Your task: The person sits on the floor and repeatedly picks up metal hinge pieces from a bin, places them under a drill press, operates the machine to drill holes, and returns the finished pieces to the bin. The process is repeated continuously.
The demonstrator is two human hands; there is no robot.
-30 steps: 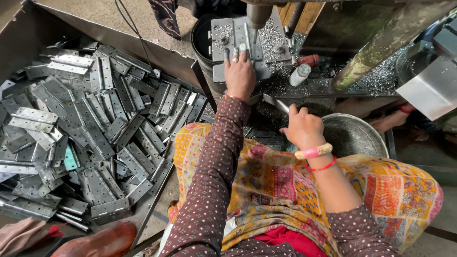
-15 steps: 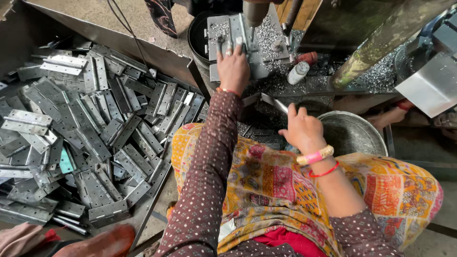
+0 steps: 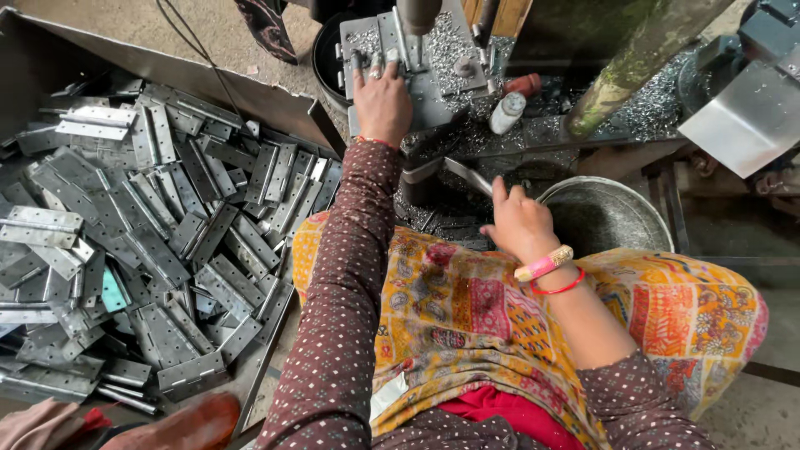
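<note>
Kept left hand [image 3: 383, 104] flat and open on the grey plate [image 3: 371, 33] at the left edge of the machine bed [image 3: 446, 75], fingers stretched forward and close together, palm down, not wrapped round anything; judged as plain downward pressure to stop the plate shifting or spinning under the spindle [image 3: 417, 12] directly above the bed. Could not make out any clamp there, hence the hand doing that job. Placed fingertips just left of the spindle line, presumably to stay clear of the tool. Closed right hand [image 3: 521, 225] round the lower end of the lever bar [image 3: 467, 175], just in front of the bed and below it, fingers curled tight on the metal; looked like the feed handle, held low for leverage from a seated position. Noted steel bowl [image 3: 604, 217] in front and right of the bed, beside the right hand, within easy drop reach; contents not visible. Heaped hinges [image 3: 150, 250] in an open tray well to the left of the bed, on the left-hand side, probably for pick-up without turning. Left small white bottle [image 3: 507, 112] standing at the right of the bed, amid swarf [image 3: 633, 117] scattered further right, likely cutting fluid kept near the work.
</note>
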